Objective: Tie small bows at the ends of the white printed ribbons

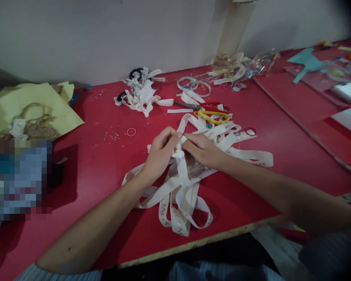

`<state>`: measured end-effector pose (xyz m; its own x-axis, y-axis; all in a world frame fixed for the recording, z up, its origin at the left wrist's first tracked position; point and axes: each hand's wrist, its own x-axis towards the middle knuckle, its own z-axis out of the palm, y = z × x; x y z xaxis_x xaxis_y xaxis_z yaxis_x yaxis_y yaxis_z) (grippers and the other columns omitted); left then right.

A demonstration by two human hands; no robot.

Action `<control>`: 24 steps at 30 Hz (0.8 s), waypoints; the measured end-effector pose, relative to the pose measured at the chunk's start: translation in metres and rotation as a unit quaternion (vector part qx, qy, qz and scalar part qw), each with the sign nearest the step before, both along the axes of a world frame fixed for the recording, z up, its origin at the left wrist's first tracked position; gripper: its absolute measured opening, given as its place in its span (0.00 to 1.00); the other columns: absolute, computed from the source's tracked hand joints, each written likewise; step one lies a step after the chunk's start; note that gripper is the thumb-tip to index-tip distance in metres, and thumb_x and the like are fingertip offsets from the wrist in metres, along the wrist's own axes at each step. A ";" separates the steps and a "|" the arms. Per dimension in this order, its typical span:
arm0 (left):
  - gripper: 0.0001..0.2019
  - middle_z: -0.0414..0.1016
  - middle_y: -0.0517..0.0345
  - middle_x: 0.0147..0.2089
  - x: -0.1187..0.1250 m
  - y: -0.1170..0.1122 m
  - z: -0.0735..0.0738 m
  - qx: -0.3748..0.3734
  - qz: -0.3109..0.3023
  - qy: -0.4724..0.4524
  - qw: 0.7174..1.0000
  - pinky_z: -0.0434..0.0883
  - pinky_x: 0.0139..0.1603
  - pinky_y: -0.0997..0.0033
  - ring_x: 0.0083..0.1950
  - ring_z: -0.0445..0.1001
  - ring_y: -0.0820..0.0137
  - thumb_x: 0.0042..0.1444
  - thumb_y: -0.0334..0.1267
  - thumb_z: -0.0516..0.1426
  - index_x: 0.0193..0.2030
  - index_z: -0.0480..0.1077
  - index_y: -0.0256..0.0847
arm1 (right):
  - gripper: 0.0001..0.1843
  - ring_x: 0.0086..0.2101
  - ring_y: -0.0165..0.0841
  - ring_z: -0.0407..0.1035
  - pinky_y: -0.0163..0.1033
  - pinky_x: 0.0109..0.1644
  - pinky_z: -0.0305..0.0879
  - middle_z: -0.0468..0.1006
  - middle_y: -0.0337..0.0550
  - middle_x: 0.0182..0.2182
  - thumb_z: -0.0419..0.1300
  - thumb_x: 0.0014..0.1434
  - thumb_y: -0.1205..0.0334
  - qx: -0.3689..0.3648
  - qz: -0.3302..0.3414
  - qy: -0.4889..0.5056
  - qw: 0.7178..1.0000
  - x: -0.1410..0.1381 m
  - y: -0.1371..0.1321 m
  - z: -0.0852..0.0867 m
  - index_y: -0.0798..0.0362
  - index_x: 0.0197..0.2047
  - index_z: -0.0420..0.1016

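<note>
In the middle of the head view, my left hand (161, 151) and my right hand (203, 148) meet over a long white printed ribbon (183, 171). Fingers of both hands pinch a knotted or folded part of it, and some of that part is hidden behind them. From there the ribbon hangs down into a loose, looped pile on the red table (105, 222). Gold-coloured lettering shows on several loops. Just beyond my right hand lie scissors (197, 105) with red and yellow handles, partly over ribbon pieces.
A clump of knotted white ribbon (142, 93) with black bands lies at the back. A pink ring (131, 132) is left of my hands. Yellow paper (67, 113) sits far left, clear bangles (203, 89) behind the scissors, teal scrap (307, 62) far right. The table's front edge is near me.
</note>
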<state>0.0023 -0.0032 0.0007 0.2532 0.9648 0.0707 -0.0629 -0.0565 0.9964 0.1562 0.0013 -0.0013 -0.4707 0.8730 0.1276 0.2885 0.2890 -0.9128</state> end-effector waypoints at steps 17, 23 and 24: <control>0.14 0.56 0.65 0.23 0.001 0.001 -0.001 0.020 0.003 0.006 1.000 0.58 0.26 0.76 0.24 0.55 0.77 0.61 0.42 0.54 0.26 0.60 0.40 | 0.16 0.20 0.24 0.62 0.30 0.26 0.55 0.69 0.32 0.17 0.48 0.65 0.61 0.019 0.003 -0.004 1.000 0.000 0.001 -0.002 0.53 0.25 0.63; 0.14 0.56 0.65 0.24 0.001 0.000 -0.002 0.019 0.004 0.007 1.000 0.58 0.26 0.76 0.24 0.56 0.77 0.62 0.42 0.53 0.26 0.59 0.40 | 0.16 0.21 0.25 0.62 0.30 0.26 0.55 0.69 0.32 0.18 0.48 0.65 0.60 0.017 0.001 -0.005 1.000 0.000 0.001 -0.002 0.53 0.26 0.63; 0.14 0.56 0.65 0.24 0.001 0.000 -0.001 0.019 0.004 0.008 1.000 0.58 0.26 0.76 0.24 0.56 0.77 0.62 0.42 0.53 0.26 0.59 0.40 | 0.16 0.21 0.25 0.62 0.30 0.26 0.55 0.69 0.32 0.17 0.48 0.65 0.60 0.017 0.000 -0.005 1.000 0.001 0.001 -0.002 0.53 0.26 0.63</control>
<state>0.0036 -0.0029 -0.0007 0.2460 0.9638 0.1033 -0.0464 -0.0947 0.9944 0.1567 0.0021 -0.0032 -0.4728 0.8680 0.1517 0.2976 0.3193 -0.8997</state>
